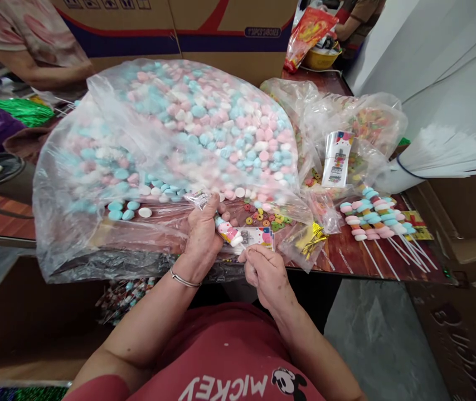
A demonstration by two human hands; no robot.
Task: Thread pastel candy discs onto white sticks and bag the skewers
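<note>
A marshmallow skewer (230, 233) in a printed clear wrapper lies across my left hand (202, 236), whose fingers are wrapped round it. The wrapper's crinkled clear end sticks out beyond the thumb. My right hand (265, 270) is closed in a pinch on the white stick below the lowest marshmallow. Just behind the hands lie a stack of printed wrappers (258, 236) and loose ring-shaped candies (263, 217). A small bag of gold twist ties (311, 239) rests to the right of them.
A big clear bag of pink, blue and white marshmallows (204, 128) covers much of the table. Rightward are finished-looking skewers (374, 217), more wrappers (337, 159) and a container of white sticks (434, 153). Cardboard boxes (33, 328) stand below. Another person's arm (49, 72) shows at upper left.
</note>
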